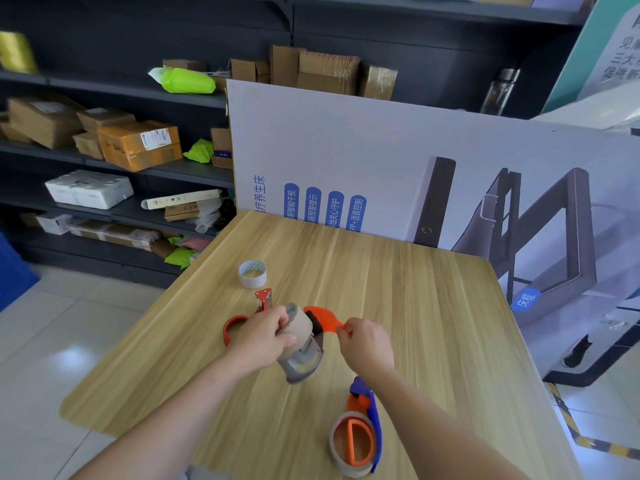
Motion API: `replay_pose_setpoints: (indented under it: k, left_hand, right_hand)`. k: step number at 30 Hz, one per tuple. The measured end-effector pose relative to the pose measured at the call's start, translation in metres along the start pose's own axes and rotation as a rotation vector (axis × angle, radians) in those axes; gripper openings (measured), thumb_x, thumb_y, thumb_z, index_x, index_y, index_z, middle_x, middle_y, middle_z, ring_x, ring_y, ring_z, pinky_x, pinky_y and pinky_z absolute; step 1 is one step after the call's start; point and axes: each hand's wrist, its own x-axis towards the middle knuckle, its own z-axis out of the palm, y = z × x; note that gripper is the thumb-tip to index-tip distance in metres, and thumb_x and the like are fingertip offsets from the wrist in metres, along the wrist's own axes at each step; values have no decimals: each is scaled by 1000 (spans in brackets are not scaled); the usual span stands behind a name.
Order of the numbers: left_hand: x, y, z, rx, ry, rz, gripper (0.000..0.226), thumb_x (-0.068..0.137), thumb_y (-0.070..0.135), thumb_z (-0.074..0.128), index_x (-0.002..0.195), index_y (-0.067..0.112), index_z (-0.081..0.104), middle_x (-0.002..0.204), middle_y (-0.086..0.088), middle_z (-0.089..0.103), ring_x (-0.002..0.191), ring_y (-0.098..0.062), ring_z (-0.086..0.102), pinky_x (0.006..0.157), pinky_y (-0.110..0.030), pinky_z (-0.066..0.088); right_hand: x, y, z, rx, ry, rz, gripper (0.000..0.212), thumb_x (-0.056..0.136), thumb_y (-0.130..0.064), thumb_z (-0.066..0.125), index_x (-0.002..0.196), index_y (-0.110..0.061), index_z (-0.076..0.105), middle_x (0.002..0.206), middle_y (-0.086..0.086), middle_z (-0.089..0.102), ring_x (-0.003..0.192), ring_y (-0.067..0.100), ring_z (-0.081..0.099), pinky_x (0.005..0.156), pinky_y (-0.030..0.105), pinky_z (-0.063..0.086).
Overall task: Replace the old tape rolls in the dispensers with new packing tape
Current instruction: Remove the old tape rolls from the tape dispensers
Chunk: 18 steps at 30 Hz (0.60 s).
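Note:
My left hand grips a tan tape roll mounted on a grey and orange dispenser lifted slightly above the wooden table. My right hand pinches the dispenser's orange flap at its right end. A red dispenser lies partly hidden behind my left hand. A white tape roll stands on the table farther back. Near the front edge lies a blue and orange dispenser with a thin brownish roll on it.
A large printed board stands upright along the table's far edge. Dark shelves with cardboard boxes and parcels fill the left and back. White tiled floor lies left of the table.

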Motion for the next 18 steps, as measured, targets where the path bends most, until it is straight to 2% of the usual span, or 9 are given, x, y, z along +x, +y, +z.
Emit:
replay_pose_setpoints:
  k: [3,5,9,13,15,18]
  left_hand:
    - [0,1,3,47,11,22,18,90,23,58,85,16,42,71,8,43,67,-12,40,54,-26,29]
    - [1,-3,5,33,-17,7,18,91,25,57,86,16,42,70,8,41,63,-10,38,53,-25,27]
    - [4,-16,12,-66,-109,-56,25,89,24,60,76,20,39,60,7,39,54,-11,34,54,-27,29]
    - [8,-31,26,-93,-217,-71,30,88,23,62,71,22,37,53,8,36,52,-11,32,55,-28,29]
    - [13,-39,34,-87,-215,-83,30,87,22,63,71,22,37,55,7,37,54,-12,32,56,-29,30]
    - [26,-50,42,-78,-189,-87,31,86,23,63,71,24,37,58,8,39,53,-10,33,55,-27,30]
  right_hand:
    - [-7,-3,7,-87,-43,-30,8,89,-8,45,85,-13,49,84,2,47,73,22,48,58,30,39]
    - [-12,-2,12,-90,-101,-9,13,86,-2,46,91,-14,47,84,2,46,73,23,48,52,27,34]
    - [-20,9,29,-13,-98,68,19,82,2,42,79,-15,36,77,1,45,69,24,50,45,25,28]
    - [-18,14,44,146,-96,201,15,82,3,40,87,-10,44,78,3,51,70,24,52,49,27,34]
    - [-16,16,51,178,-108,247,15,84,2,39,91,-8,47,73,1,49,72,25,54,57,31,41]
    - [-10,16,65,194,-103,288,15,84,4,38,89,-9,44,74,1,49,70,24,53,58,32,41]
